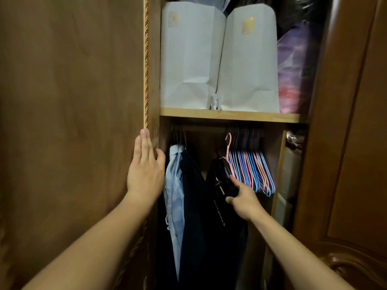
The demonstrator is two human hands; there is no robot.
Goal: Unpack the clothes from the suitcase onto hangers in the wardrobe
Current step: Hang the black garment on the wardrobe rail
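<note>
1. A black garment [222,197] hangs on a pink hanger [228,149] at the centre of the frame, below the shelf [230,117], with white lettering down its front.
2. The right hand [244,198] grips the shoulder of the black garment, fingers curled round the dark cloth and hanger.
3. Just right of it, a row of bare pink and blue hangers [251,170] hangs packed together.
4. To the left hang a dark garment [192,206] and a light blue shirt [173,185], touching each other.
5. The left hand [145,166] lies flat with straight fingers against the edge of the wardrobe door [73,101] at centre left, holding nothing.
6. On the shelf, in the upper middle, two white paper bags [219,59] stand side by side, with purple bundled fabric [293,70] to their right.
</note>
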